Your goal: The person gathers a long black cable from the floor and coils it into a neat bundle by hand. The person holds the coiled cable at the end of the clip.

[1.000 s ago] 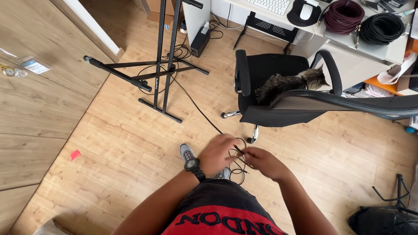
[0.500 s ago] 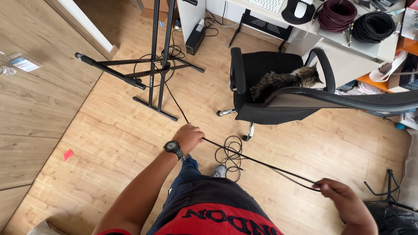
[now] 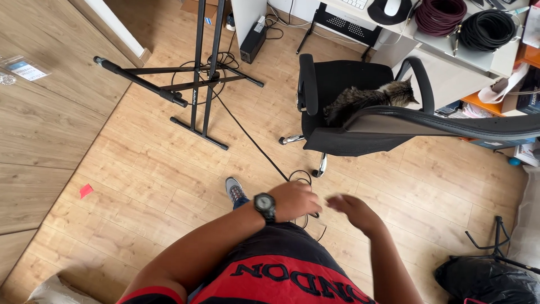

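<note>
Black cable (image 3: 253, 141) runs from the base of the keyboard stand (image 3: 197, 84) diagonally across the wood floor (image 3: 140, 169) toward the person, ending in loose loops hanging just below the left hand (image 3: 295, 200). Loops sit bunched there, prob. because the hand gathers the slack into a coil while the far end stays at the stand, so the run between looks fairly straight. Left hand: fingers curled down over the top of the loops, closed round the cable as far as can be seen; wristwatch (image 3: 264, 205) on that wrist. Right hand (image 3: 351, 209): just beside the left, motion-blurred, fingers partly spread and pointing toward the left hand; can't tell whether it pinches a strand or is empty, nothing clearly in it. Both hands held in front of the body at waist level, above the grey shoe (image 3: 235, 190) on the floor, which keeps the coil off the ground. Away from the stand, on the far side of the cable: black office chair (image 3: 337, 107) w/ a tabby cat (image 3: 365, 95) lying on the seat. Behind the chair, a desk (image 3: 478, 53) w/ two coiled cables, one maroon (image 3: 441, 16), one black (image 3: 486, 28), already wound up neatly.
</note>
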